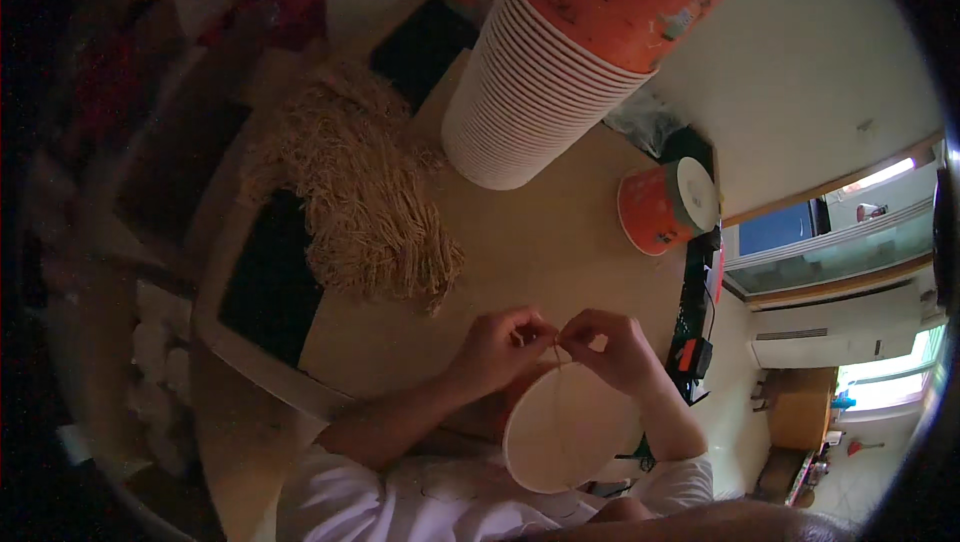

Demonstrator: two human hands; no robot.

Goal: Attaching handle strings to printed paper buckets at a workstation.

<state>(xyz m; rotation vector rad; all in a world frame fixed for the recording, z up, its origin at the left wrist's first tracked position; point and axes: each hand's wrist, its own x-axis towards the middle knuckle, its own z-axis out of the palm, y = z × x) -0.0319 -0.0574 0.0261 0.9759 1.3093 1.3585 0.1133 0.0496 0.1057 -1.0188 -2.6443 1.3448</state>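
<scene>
Twine pinched between both hands

A round white paper bowl, tilted, with thin tan string at its rim.

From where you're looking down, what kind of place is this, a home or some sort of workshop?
Probably a small handwork spot in a home or small workshop. A tall stack of paper cups lies on the brown table beside a heap of tan strings, and both hands pinch a string over one paper cup.
</scene>
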